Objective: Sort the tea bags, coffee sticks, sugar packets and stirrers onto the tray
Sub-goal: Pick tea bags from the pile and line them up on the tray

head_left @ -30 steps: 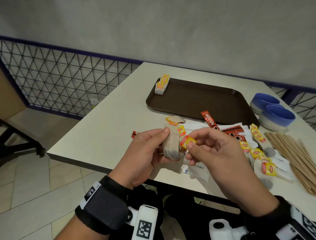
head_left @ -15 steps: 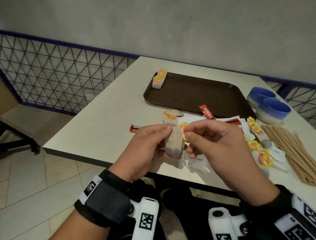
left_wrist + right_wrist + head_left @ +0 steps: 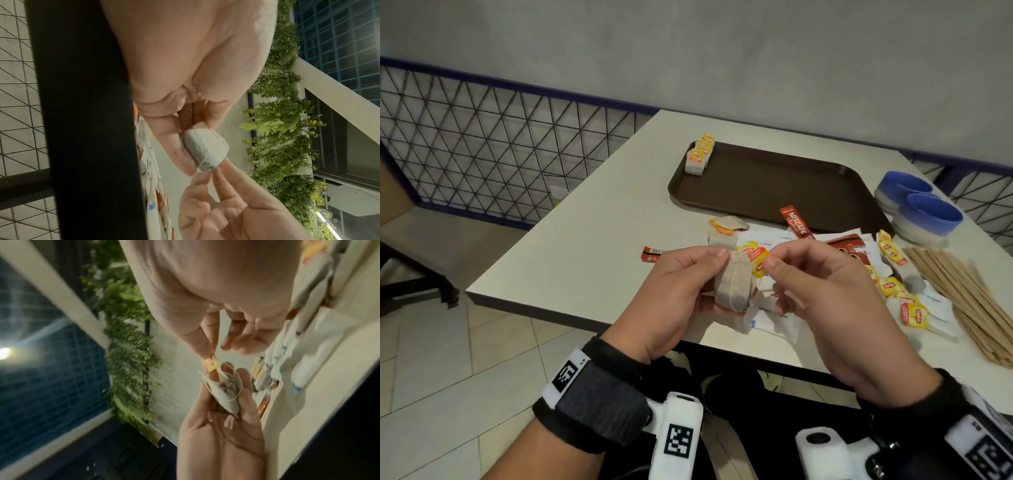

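A: What changed now?

B: The yellow tag, a second ago low beside the tea bag, is now up at its top; the string looks wound round it. It is nearly ready for the tray, I think.

A: And the fingers?

B: The left hand grips the bag over the tabletop's near edge; the right hand pinches the tag. I read "NESCAFE CLASSIC" on the coffee stick at the tray's near rim.

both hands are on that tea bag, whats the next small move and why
Probably lay the yellow tag flat against the tea bag so the string stays wound. The left hand grips the bag with string round it, and the right hand pinches the tag just beside it. Then it could join the tea bags in the tray's far left corner.
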`<state>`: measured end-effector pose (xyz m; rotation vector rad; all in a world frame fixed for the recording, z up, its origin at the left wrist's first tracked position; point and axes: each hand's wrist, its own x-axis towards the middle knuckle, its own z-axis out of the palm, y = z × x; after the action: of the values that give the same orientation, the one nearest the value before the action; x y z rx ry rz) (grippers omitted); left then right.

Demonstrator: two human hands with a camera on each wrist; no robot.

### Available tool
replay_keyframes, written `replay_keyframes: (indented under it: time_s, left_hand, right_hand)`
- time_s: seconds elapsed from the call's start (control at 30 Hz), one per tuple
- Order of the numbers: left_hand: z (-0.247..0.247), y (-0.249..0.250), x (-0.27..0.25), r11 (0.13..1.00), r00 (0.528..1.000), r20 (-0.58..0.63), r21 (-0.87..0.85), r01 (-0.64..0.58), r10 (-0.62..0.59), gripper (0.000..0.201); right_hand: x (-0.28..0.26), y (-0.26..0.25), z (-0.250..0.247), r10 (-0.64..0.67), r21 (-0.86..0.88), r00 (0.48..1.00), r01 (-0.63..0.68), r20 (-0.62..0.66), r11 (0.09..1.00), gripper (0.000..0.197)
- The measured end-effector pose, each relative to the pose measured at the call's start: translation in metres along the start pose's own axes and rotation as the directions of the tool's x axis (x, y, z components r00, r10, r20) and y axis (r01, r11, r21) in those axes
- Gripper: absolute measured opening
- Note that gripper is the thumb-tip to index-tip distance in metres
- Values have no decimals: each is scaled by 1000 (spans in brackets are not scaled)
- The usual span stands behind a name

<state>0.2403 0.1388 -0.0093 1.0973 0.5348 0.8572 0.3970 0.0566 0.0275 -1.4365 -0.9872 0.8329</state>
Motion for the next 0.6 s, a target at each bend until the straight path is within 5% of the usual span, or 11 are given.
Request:
replay_keyframes:
  time_s: [0.17, 0.6]
  left_hand:
    - [-1, 0, 0, 1000, 1000, 6, 13, 3, -3, 34]
    - [-1, 0, 0, 1000, 1000, -25, -21, -10, 9, 32]
  right_hand:
    - [-1, -2, 1, 199, 241, 978, -209, 66, 948, 14]
    - [-5, -7, 1, 218, 215, 976, -219, 28, 952, 15]
